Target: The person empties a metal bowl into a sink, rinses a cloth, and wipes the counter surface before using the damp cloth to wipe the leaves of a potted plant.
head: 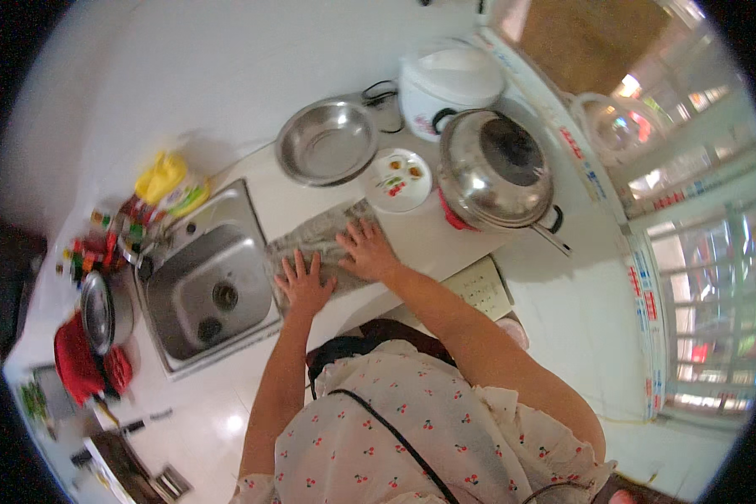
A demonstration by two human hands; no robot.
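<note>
A grey patterned cloth (312, 233) lies spread on the pale counter (422, 249), just right of the sink. My left hand (305, 283) rests on its left part, fingers spread. My right hand (368, 251) lies flat farther right on the same cloth, fingers also apart. Neither hand grips anything. Behind the cloth stand a wide stainless steel basin (327, 143) and a white plate (398, 194) bearing small pieces of red, green and brown food.
Left is a steel sink (227, 258) with a drain. Behind it stand a yellow jug (173, 183) and several bottles. A lidded steel pot (107, 312) stands beyond the sink. At right are a lidded wok (494, 167) and a white rice cooker (447, 88).
</note>
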